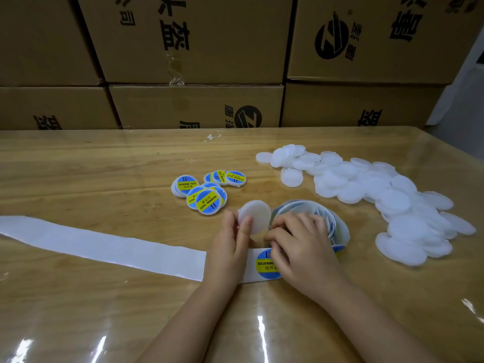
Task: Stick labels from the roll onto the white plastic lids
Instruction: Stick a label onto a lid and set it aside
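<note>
My left hand [230, 244] holds a plain white lid [255, 216] upright between thumb and fingers, just left of the label roll [311, 218]. My right hand [298, 244] lies over the roll's unwound strip, its curled fingertips on the edge of a round blue-and-yellow label [264, 264] that sits on the backing. The hand hides part of that label. Spent white backing strip [104, 244] runs off to the left across the table.
A pile of several plain white lids [379, 195] spreads over the right of the wooden table [78, 174]. Several labelled lids [207, 192] lie behind my hands. Stacked cardboard boxes [199, 61] wall off the table's far edge.
</note>
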### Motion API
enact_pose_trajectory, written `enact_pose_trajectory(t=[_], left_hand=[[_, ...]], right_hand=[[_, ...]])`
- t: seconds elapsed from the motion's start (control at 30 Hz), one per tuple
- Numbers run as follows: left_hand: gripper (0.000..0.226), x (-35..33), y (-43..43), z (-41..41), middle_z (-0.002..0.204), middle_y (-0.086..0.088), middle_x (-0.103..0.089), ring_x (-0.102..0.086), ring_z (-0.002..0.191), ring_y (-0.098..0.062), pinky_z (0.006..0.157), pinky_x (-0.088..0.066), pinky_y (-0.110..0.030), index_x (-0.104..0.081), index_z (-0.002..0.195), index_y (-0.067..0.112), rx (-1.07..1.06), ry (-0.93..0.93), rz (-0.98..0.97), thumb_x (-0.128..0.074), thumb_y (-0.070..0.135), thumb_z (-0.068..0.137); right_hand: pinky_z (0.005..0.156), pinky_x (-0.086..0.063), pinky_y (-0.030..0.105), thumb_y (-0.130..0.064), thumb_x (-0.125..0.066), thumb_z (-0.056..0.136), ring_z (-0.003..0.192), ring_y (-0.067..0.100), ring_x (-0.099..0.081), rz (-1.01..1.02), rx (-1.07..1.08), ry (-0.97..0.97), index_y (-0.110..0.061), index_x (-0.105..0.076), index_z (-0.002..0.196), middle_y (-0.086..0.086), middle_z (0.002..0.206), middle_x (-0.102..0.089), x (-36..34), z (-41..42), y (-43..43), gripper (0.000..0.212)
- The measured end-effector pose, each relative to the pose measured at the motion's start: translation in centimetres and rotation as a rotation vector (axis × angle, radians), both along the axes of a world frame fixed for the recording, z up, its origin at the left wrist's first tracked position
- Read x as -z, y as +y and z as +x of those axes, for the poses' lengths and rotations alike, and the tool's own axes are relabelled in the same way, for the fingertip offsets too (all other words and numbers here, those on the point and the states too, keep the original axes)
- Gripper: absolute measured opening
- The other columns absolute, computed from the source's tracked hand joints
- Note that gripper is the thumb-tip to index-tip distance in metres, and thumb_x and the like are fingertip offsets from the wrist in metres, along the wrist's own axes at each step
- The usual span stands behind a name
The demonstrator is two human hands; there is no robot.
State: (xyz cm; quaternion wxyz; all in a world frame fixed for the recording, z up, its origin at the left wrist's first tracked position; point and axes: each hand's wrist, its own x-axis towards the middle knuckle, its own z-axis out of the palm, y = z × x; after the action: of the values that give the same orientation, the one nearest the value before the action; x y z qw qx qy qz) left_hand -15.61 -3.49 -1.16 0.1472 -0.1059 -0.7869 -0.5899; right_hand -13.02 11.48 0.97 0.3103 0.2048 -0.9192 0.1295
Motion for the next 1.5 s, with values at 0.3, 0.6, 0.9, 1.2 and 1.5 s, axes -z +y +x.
enact_pose_trajectory(t=[0.3,0.6,0.9,1.2,1.5], left_hand=[[0.033,0.2,-0.9,-0.6,0.064,0.006,-0.057,-0.058,0.064,-0.019,0.058,-0.043,-0.040,-0.039,0.084,0.030,-0.114,0.083,-0.176,-0.029,0.061,0.083],[0.024,-0.8,-1.3,-0.9,0.044,0.008,-0.051,-0.046,0.041,0.000,0.044,-0.038,-0.013,-0.049,0.077,0.012,0.217,-0.193,0.263,-0.048,0.032,0.091],[0.029,-0.6,-1.0,-0.6,0.061,0.006,-0.063,-0.060,0.057,-0.005,0.053,-0.048,-0.018,-0.054,0.077,0.012,0.358,-0.261,0.312,-0.054,0.040,0.082],[0.028,-1.3,-0.2,0.0,0.051,0.009,-0.048,-0.045,0.049,-0.001,0.049,-0.041,-0.014,-0.047,0.066,0.015,0.382,-0.281,0.446,-0.050,0.036,0.085],[0.032,-1.2,0.5,0.3,0.052,0.007,-0.042,-0.040,0.049,-0.002,0.048,-0.037,-0.015,-0.041,0.066,0.013,0.331,-0.284,0.497,-0.049,0.030,0.091]], right_hand=[[0.086,-0.036,0.041,-0.027,-0.054,0.082,0.091,0.020,-0.056,0.044,-0.028,-0.019,-0.019,-0.066,0.074,-0.004,0.099,-0.061,-0.2,0.1,0.6,0.016],[0.087,-0.034,0.037,-0.022,-0.051,0.089,0.088,0.016,-0.056,-0.044,-0.169,0.007,-0.017,-0.066,0.081,-0.006,0.095,-0.060,-0.3,0.3,0.6,0.018],[0.081,-0.028,0.029,-0.032,-0.054,0.088,0.088,0.011,-0.047,-0.096,-0.137,0.005,-0.021,-0.066,0.080,-0.007,0.094,-0.058,-0.2,0.4,0.5,0.018],[0.073,-0.033,0.032,-0.022,-0.053,0.088,0.078,0.013,-0.044,-0.280,-0.217,0.054,-0.013,-0.066,0.078,0.000,0.085,-0.057,0.1,0.7,-0.8,0.019],[0.070,-0.038,0.039,-0.020,-0.051,0.092,0.076,0.017,-0.045,-0.352,-0.273,0.073,-0.015,-0.061,0.083,0.000,0.082,-0.056,0.6,0.8,-1.3,0.014]])
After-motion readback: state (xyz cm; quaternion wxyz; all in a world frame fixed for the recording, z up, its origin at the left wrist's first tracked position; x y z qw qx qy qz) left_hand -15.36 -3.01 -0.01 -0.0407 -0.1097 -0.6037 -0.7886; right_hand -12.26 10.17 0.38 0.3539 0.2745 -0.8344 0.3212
